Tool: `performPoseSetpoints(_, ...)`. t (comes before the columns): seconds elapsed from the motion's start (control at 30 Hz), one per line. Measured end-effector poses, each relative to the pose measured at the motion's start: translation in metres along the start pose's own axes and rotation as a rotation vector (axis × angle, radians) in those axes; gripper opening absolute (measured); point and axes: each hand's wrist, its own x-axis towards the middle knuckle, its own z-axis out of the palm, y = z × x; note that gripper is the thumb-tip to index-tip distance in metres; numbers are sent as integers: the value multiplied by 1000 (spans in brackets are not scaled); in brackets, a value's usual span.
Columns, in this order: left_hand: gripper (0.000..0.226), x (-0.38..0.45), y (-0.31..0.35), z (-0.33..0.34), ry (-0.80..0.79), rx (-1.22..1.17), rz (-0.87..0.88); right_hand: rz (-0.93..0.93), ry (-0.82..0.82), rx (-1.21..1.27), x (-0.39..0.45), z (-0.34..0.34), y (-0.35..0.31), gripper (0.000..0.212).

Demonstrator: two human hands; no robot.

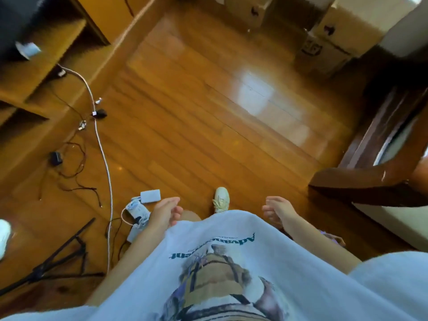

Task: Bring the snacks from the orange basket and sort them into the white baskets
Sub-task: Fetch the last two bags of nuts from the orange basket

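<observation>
The fingers (174,210) of the left hand (164,213) are loosely curled and hold nothing; the fingers (269,208) of the right hand (279,210) are likewise spread a little, relaxed and bare. Both hands hang in front of the body at about the same height, well apart, with the hem of a pale blue printed T-shirt (231,262) between them. Just beyond the hem, between the hands, the toe of a cream shoe (221,198) rests on the wooden floor (208,112).

No snack, orange basket or white basket shows in this view, so where they are cannot be told.

Beside the left hand a small white box (150,196) lies on the floor next to a white adapter (137,210), and a white cable (102,144) runs from there up towards a wooden shelf unit (41,72) at the left. Thin dark wires (74,167) are scattered nearby, and a black stand (53,260) leans in at the lower left. Cardboard boxes (328,42) stand at the far side of the floor, and a dark wooden piece of furniture (370,177) fills the right edge.
</observation>
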Motion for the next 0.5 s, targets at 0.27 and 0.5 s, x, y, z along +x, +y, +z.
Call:
performPoseSetpoints(0.27,13,33,20,-48,216,-279,-273,-244,-214,-339,20,70,-176,24)
performPoseSetpoints(0.5,24,87,90,-80,235,-449,-354,-299,-300,-434,22,126,-288,27)
